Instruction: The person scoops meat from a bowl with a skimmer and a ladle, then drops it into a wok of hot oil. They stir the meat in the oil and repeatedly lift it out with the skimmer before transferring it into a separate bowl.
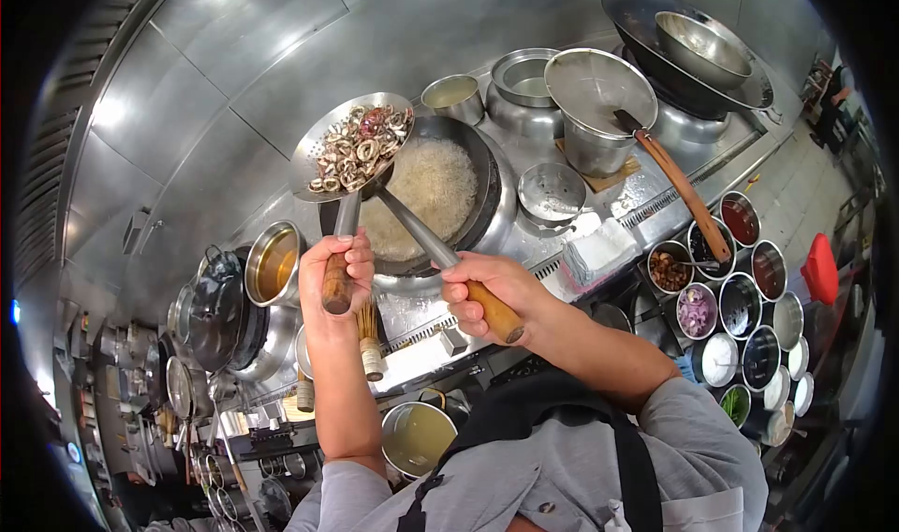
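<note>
A: What colours are showing on the perforated skimmer (351, 145)?
B: Silver steel, dotted with holes, carrying pale rings tinged purple-red. Its handle (336, 284) is showing brown wood.
A: And the wok (487, 190)?
B: Dark metal, bubbling pale yellow-white. The ladle handle (496, 313) is glowing orange-brown; the bottle (821, 270) is looking red

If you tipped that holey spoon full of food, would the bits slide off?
Probably yes: the strainer ladle looks shallow and heaped, so loose pieces would likely spill. The left hand grips its wooden handle far from the load, so it may feel front-heavy. The metal looks stiff.
</note>
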Demonstrator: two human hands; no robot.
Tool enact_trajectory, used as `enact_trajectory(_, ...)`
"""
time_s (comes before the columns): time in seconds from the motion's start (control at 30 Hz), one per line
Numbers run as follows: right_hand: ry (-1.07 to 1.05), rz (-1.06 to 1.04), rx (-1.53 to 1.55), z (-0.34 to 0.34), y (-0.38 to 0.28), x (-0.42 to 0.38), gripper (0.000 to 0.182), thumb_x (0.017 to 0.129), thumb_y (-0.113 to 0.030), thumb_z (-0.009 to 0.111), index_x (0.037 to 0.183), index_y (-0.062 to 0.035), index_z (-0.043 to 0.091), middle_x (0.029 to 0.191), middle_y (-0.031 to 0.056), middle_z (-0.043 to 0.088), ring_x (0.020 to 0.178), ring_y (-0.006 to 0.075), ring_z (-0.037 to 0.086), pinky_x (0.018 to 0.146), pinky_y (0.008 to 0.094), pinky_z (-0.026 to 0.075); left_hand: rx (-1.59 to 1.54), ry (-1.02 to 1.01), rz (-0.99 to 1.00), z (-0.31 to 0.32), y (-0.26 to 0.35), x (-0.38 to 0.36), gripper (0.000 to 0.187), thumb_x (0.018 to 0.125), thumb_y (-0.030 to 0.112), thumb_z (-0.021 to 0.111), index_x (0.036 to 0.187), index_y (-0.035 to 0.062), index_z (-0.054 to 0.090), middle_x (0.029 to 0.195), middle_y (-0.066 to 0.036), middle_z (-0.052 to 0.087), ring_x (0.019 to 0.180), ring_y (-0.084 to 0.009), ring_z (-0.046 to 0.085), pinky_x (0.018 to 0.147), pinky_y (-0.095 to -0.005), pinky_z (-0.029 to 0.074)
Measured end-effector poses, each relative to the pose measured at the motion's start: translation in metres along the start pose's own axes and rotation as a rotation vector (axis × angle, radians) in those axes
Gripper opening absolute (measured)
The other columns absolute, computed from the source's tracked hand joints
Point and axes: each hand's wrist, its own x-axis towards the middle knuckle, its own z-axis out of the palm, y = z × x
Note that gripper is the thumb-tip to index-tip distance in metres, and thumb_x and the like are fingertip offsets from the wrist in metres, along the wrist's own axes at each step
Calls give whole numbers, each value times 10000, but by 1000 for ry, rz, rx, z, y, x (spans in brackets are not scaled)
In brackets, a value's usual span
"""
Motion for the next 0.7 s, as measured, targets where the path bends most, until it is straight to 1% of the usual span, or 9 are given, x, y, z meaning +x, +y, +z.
enact_trajectory(0.13,-180,55,207,-20,-52,-14,128,972,-124,499,1089,-103,546,698,3,521,474,112,504,384,270,400,59,12,55,56,-25,29,381,814,-26,511,1160,-147,407,861,-110,475,645,-156,494,492,-254,448)
enact_trajectory(0.2,-244,19,233,-30,-88,-26,52,943,-115,531,931,-92,486,714,25,520,513,129,513,404,286,414,77,7,68,93,-38,51,343,800,-22,523,1115,-134,445,825,-104,492,635,-155,497,489,-252,451)
enact_trajectory(0.27,-306,-23,259,-44,-128,-42,131,929,-111,545,827,-88,466,712,33,529,509,137,514,413,295,424,107,-50,72,129,-53,80,347,803,-11,517,1116,-147,452,824,-105,489,640,-155,490,487,-249,451)
enact_trajectory(0.37,-410,-120,262,-66,-186,-67,139,929,-115,547,814,-91,473,701,32,542,490,140,522,409,300,431,159,-158,53,190,-81,127,379,810,-4,510,1144,-169,439,836,-115,489,645,-159,496,491,-253,455)
enact_trajectory(0.4,-335,-151,226,-68,-207,-80,72,981,-142,489,1021,-96,526,671,-2,519,478,112,517,388,274,413,166,-201,25,211,-89,146,402,809,-6,510,1160,-186,429,853,-124,486,650,-164,497,494,-259,457)
enact_trajectory(0.5,-270,-305,231,-85,-276,-108,90,976,-154,497,923,-84,517,665,-2,518,486,112,525,396,274,421,109,-317,-68,275,-121,224,421,830,-9,514,1183,-200,387,881,-129,482,675,-168,504,499,-270,445)
enact_trajectory(0.53,-254,-338,210,-92,-293,-118,168,972,-160,500,820,-89,495,667,-5,519,489,110,521,396,274,412,104,-373,-112,295,-136,246,429,844,-10,515,1197,-204,369,884,-122,470,672,-165,494,498,-265,441)
enact_trajectory(0.63,-173,-472,168,-123,-347,-154,219,973,-168,501,765,-102,487,675,-8,522,489,106,512,399,273,399,81,-490,-247,358,-177,324,448,872,-16,526,1224,-212,330,882,-103,447,667,-155,476,498,-255,437)
enact_trajectory(0.7,-139,-558,178,-154,-375,-182,95,963,-150,519,883,-108,493,695,-8,525,499,104,505,396,278,385,85,-517,-352,399,-210,373,439,861,-36,547,1207,-199,330,848,-94,453,665,-148,483,512,-252,453)
